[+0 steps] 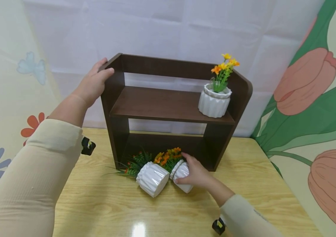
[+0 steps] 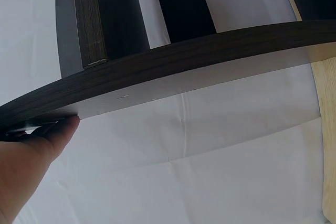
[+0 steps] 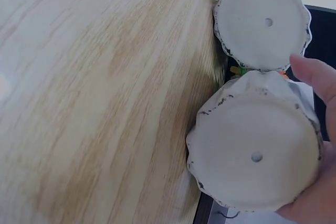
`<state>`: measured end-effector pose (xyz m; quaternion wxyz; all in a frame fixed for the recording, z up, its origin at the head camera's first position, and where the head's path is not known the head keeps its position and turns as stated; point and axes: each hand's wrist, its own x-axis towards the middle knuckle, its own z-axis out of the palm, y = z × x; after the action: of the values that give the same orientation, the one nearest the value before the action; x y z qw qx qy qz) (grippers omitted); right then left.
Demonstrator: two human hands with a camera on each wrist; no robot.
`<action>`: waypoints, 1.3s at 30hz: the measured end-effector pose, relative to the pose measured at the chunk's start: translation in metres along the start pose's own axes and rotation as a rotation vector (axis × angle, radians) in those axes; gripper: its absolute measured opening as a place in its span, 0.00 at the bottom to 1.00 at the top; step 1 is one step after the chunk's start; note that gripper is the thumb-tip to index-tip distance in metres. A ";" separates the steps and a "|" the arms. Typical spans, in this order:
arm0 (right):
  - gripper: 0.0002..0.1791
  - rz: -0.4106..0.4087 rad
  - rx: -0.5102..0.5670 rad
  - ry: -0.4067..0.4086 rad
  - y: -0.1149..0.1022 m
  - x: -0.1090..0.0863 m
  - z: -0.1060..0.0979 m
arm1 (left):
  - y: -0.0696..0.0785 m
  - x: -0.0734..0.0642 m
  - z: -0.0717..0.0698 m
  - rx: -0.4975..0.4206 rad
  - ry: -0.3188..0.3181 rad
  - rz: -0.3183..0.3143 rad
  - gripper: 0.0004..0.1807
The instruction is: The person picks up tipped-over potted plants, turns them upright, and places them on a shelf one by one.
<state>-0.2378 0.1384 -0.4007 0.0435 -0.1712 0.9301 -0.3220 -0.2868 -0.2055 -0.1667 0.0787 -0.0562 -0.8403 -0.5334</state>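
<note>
My left hand [image 1: 92,84] holds the top of the left side panel of a dark brown two-tier shelf [image 1: 159,103]. In the left wrist view its fingers [image 2: 65,129] lie against the panel [image 2: 173,72]. My right hand [image 1: 197,172] grips a white fluted flower pot [image 1: 182,174] with orange flowers [image 1: 170,156], tipped on its side at the shelf's front. Its round base [image 3: 254,156] faces the right wrist camera. Beside it lies a second white flower pot [image 1: 153,179], also tipped, with green leaves and small red-orange blooms [image 1: 136,164].
A third white pot [image 1: 215,100] with yellow and orange flowers [image 1: 225,67] stands upright on the upper tier, at the right end. The shelf stands on a light wooden table [image 1: 102,204] before a white cloth [image 1: 156,29]. Painted flower panels [image 1: 310,98] flank the table.
</note>
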 end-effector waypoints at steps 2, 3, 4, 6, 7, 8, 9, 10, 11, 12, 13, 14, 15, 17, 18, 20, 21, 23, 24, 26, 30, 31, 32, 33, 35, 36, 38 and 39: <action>0.58 -0.001 -0.038 -0.008 -0.001 0.000 0.001 | 0.000 0.000 0.000 -0.005 -0.001 -0.001 0.38; 0.58 0.001 -0.057 -0.012 -0.001 0.001 0.001 | 0.000 0.000 0.000 -0.007 -0.002 -0.002 0.37; 0.58 0.004 -0.072 -0.014 -0.001 0.001 0.002 | 0.000 0.001 0.000 -0.011 -0.002 -0.003 0.37; 0.58 0.012 -0.106 -0.021 -0.002 0.001 0.002 | -0.001 0.001 0.000 -0.015 -0.003 -0.002 0.37; 0.58 0.014 -0.123 -0.021 -0.003 0.002 0.003 | -0.001 0.001 0.000 -0.017 -0.001 -0.001 0.37; 0.58 0.014 -0.138 -0.020 -0.003 0.002 0.003 | -0.001 0.002 0.000 -0.020 -0.001 -0.001 0.37; 0.59 0.019 -0.147 -0.021 -0.003 0.002 0.004 | -0.001 0.002 0.000 -0.020 -0.001 0.000 0.37; 0.59 0.019 -0.159 -0.020 -0.003 0.002 0.004 | -0.002 0.002 0.000 -0.022 0.000 0.001 0.38; 0.59 0.018 -0.170 -0.020 -0.003 0.002 0.004 | -0.002 0.002 0.000 -0.022 0.000 0.002 0.38; 0.59 0.018 -0.179 -0.019 -0.003 0.002 0.004 | -0.002 0.002 0.000 -0.024 0.001 0.003 0.38; 0.59 0.019 -0.189 -0.020 -0.003 0.002 0.004 | -0.002 0.003 0.000 -0.027 0.001 0.003 0.38; 0.59 0.022 -0.198 -0.023 -0.004 0.002 0.004 | -0.002 0.003 0.000 -0.030 0.000 0.002 0.38; 0.60 0.028 -0.205 -0.026 -0.004 0.002 0.004 | -0.002 0.003 0.000 -0.031 0.000 0.003 0.38; 0.60 0.044 -0.220 -0.035 -0.005 0.002 0.004 | -0.002 0.003 0.000 -0.033 0.000 0.003 0.38; 0.60 0.055 -0.225 -0.041 -0.006 0.002 0.004 | -0.002 0.003 0.001 -0.035 0.000 0.004 0.38; 0.60 0.071 -0.235 -0.051 -0.007 0.002 0.004 | -0.002 0.002 0.001 -0.035 0.001 0.006 0.38; 0.60 0.077 -0.238 -0.054 -0.007 0.002 0.004 | -0.002 0.002 0.001 -0.034 0.002 0.006 0.38; 0.59 0.082 -0.241 -0.060 -0.008 0.002 0.004 | -0.002 0.002 0.001 -0.034 0.003 0.007 0.38; 0.59 0.082 -0.241 -0.061 -0.008 0.002 0.003 | -0.002 0.002 0.001 -0.033 0.005 0.006 0.38; 0.59 0.079 -0.240 -0.060 -0.008 0.002 0.003 | -0.002 0.002 0.001 -0.032 0.006 0.008 0.38; 0.58 0.068 -0.233 -0.050 -0.008 0.002 0.004 | -0.003 0.002 0.001 -0.034 0.006 0.011 0.38; 0.58 0.065 -0.232 -0.046 -0.007 0.002 0.004 | -0.003 0.002 0.000 -0.037 0.005 0.012 0.38; 0.58 0.061 -0.233 -0.040 -0.007 0.002 0.004 | -0.003 0.003 0.000 -0.037 0.004 0.011 0.38; 0.57 0.056 -0.234 -0.035 -0.006 0.002 0.005 | -0.003 0.003 0.000 -0.036 0.004 0.009 0.38; 0.57 0.046 -0.233 -0.021 -0.005 0.001 0.006 | -0.003 0.002 0.000 -0.032 0.004 0.006 0.38; 0.56 0.041 -0.232 -0.012 -0.004 0.001 0.006 | -0.003 0.002 0.000 -0.031 0.004 0.006 0.38; 0.56 0.032 -0.229 0.006 -0.003 -0.001 0.007 | -0.003 0.002 0.000 -0.028 0.003 0.006 0.38; 0.55 0.030 -0.222 0.014 -0.002 -0.001 0.008 | -0.003 0.003 0.000 -0.027 0.003 0.006 0.38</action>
<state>-0.2346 0.1328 -0.4053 0.0223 -0.1589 0.9628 -0.2174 -0.2899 -0.2066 -0.1693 0.0810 -0.0591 -0.8327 -0.5446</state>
